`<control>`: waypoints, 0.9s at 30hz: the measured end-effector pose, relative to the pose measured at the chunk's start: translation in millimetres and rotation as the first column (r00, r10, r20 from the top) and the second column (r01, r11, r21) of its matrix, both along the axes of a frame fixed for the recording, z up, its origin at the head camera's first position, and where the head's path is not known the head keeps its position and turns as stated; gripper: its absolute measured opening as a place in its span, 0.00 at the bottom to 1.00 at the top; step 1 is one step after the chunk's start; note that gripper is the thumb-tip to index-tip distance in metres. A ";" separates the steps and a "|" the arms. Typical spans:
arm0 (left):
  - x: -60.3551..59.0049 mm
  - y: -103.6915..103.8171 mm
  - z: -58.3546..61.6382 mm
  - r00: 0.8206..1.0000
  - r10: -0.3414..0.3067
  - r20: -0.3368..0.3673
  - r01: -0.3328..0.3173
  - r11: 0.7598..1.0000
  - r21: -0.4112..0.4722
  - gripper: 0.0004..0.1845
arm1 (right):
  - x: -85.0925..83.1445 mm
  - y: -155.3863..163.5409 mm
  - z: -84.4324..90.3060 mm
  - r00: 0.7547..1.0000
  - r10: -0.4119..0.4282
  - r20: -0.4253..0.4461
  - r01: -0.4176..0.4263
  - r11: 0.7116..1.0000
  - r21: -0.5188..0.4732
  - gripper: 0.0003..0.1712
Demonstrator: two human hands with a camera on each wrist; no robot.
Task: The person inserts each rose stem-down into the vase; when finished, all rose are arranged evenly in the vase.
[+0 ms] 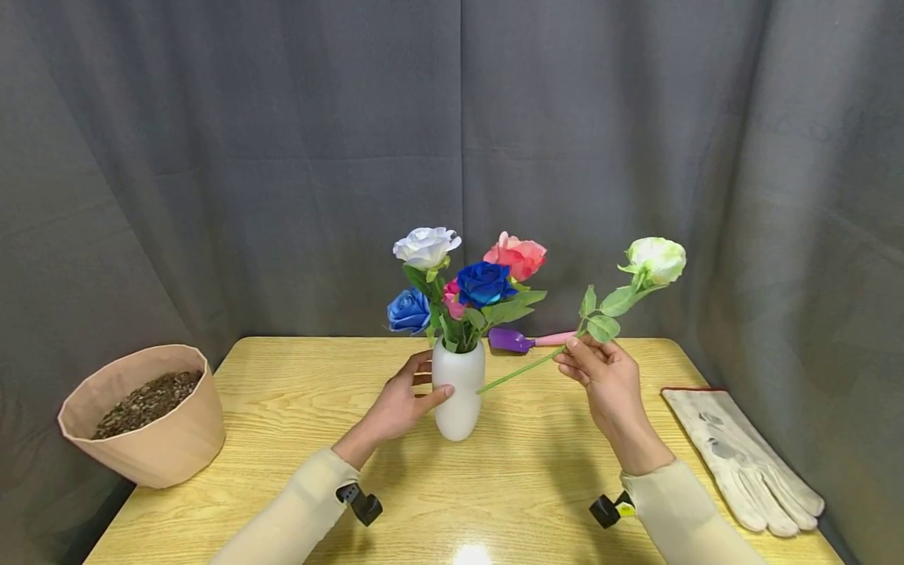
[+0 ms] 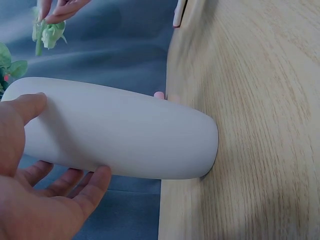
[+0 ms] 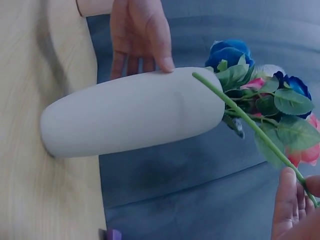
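A white vase (image 1: 457, 392) stands upright on the table, holding several artificial roses: white (image 1: 426, 248), coral pink (image 1: 519, 255), dark blue (image 1: 484, 283), lighter blue (image 1: 409, 310) and a deep pink one partly hidden. My left hand (image 1: 402, 400) grips the vase's left side, thumb in front and fingers round the back. Between thumb and fingers, my right hand (image 1: 603, 377) pinches the green stem (image 3: 250, 125) of a pale green-white rose (image 1: 657, 260). That bloom tilts up to the right, while the stem's lower end points left, in front of the vase in the head view.
At the left of the table stands a peach-coloured pot (image 1: 151, 439) with dark soil. Behind the vase lies a small trowel with a purple scoop (image 1: 510, 340) and pink handle. A pale work glove (image 1: 741, 459) rests at the right edge. Grey curtains surround the table.
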State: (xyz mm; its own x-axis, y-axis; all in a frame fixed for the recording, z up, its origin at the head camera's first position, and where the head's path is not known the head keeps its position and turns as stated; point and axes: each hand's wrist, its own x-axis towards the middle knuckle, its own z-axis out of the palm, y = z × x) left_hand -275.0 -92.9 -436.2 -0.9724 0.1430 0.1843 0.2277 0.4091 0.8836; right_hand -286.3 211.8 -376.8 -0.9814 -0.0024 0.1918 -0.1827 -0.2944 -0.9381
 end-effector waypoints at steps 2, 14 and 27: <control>-0.1 0.0 0.0 1.000 -0.002 -0.001 0.002 1.000 0.000 0.39 | -0.9 -3.6 2.8 1.000 -0.015 -0.018 0.015 1.000 -0.024 0.07; 0.0 0.1 -0.7 1.000 0.005 -0.015 -0.005 1.000 -0.029 0.39 | -5.2 -20.7 12.5 0.987 -0.132 -0.096 0.110 0.972 -0.208 0.06; 0.5 -0.5 0.2 1.000 0.012 -0.010 -0.012 0.999 -0.039 0.39 | -7.4 -27.3 19.9 0.977 -0.168 -0.132 0.123 0.948 -0.293 0.08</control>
State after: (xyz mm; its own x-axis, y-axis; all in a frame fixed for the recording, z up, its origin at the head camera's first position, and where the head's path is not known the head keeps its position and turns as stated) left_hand -274.5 -93.4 -435.9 -0.9723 0.1387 0.1883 0.2311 0.4456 0.8649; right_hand -293.7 184.5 -357.0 -0.9255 0.2145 0.3122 -0.3787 -0.5019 -0.7776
